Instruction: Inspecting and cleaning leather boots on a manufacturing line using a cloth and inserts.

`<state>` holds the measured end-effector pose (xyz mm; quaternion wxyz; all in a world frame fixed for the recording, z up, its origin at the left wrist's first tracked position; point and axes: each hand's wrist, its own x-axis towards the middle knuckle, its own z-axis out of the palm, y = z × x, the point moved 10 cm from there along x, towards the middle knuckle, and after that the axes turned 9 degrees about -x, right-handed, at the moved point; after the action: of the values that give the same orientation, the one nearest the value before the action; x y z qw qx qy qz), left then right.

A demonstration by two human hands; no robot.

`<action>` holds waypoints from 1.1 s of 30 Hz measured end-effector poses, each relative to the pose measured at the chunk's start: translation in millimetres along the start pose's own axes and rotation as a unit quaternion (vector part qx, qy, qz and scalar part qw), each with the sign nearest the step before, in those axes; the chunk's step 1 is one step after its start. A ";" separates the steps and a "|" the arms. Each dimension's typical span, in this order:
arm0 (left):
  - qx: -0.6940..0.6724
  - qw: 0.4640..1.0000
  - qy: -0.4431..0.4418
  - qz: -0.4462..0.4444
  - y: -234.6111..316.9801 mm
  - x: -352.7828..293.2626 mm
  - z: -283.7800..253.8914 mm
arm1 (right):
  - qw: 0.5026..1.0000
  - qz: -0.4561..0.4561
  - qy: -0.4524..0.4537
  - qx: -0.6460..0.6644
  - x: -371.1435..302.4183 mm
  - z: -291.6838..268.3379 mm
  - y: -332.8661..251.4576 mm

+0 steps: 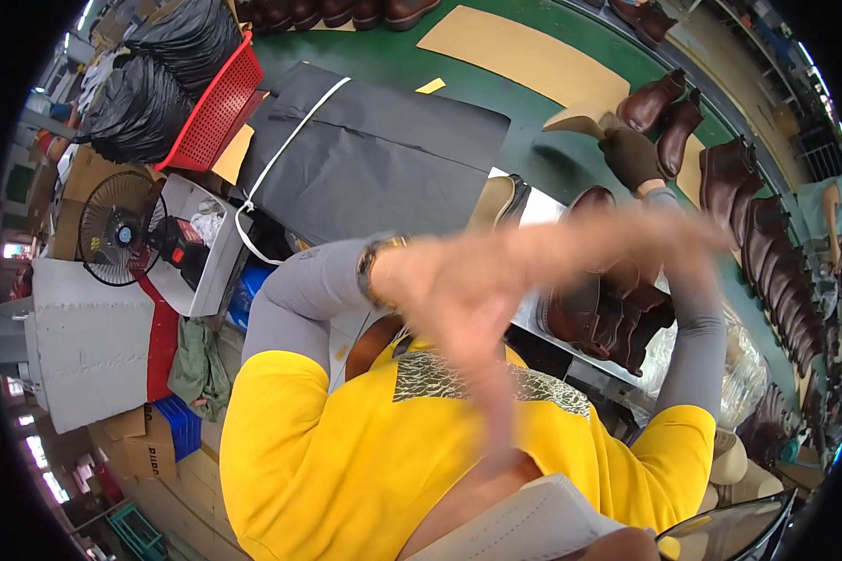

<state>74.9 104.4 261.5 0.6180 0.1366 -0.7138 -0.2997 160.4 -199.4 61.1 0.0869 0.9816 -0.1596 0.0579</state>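
Observation:
My bare left hand (pixel 468 280) is raised close to the view, blurred by motion. Its fingers stretch to the right and the thumb points down, with nothing seen in it. Over the green table, my right hand (pixel 631 157) wears a dark glove. Its fingers close on a beige, insole-shaped piece (pixel 573 122) that sticks out to the left. Two brown leather boots (pixel 678 131) stand just beyond the glove. Brown boots (pixel 571 318) rest on a white surface nearer me, partly hidden behind my left hand. A second beige curved piece (pixel 492 201) lies beside that surface.
Black sheeting (pixel 374 140) under a white strap covers the table's left part. A red basket (pixel 217 107) with black bags and a fan (pixel 122 229) stand at left. Brown boots (pixel 767 252) line the right side. Tan board (pixel 524 56) lies at the back.

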 end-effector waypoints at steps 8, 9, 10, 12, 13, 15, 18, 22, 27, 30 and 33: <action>0.764 0.631 0.079 -0.109 8.1 -44.7 -92.0 | 0.952 -0.174 0.253 -0.007 -54.5 -189.5 -147.6; 0.767 0.626 0.083 -0.116 15.8 -54.0 -93.2 | 0.939 -0.199 0.280 0.028 -60.7 -203.8 -166.2; 0.772 0.610 0.080 -0.161 21.2 -66.5 -98.9 | 0.928 -0.231 0.288 0.054 -65.1 -209.6 -186.2; 0.788 0.592 0.085 -0.146 43.3 -84.0 -98.0 | 0.905 -0.290 0.289 0.116 -67.6 -211.1 -213.2; 0.790 0.589 0.086 -0.147 55.0 -97.5 -96.4 | 0.886 -0.309 0.307 0.159 -67.0 -213.0 -219.8; 0.833 0.499 0.057 -0.231 63.2 -132.7 -97.0 | 0.879 -0.276 0.350 0.170 -53.6 -211.7 -223.8; 0.803 0.512 0.017 -0.306 42.1 -197.2 -101.1 | 0.904 -0.281 0.261 0.189 -20.8 -158.7 -250.9; 0.805 0.485 -0.021 -0.342 25.1 -220.2 -89.4 | 0.926 -0.338 0.113 0.125 -8.3 -85.5 -297.0; 0.804 0.475 -0.034 -0.357 18.5 -220.6 -89.5 | 0.902 -0.212 0.273 0.258 26.2 -146.1 -283.2; 0.822 0.470 -0.001 -0.322 24.9 -208.4 -95.9 | 0.929 -0.166 0.152 0.295 82.8 -102.1 -284.6; 0.866 0.438 0.083 -0.225 68.8 -199.3 -101.4 | 0.918 -0.115 -0.077 0.372 118.6 -34.9 -286.0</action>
<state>224.4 244.7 148.8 0.1445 0.7807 -0.4906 0.3592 361.7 38.4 68.5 -0.2907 0.9562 -0.0191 0.0268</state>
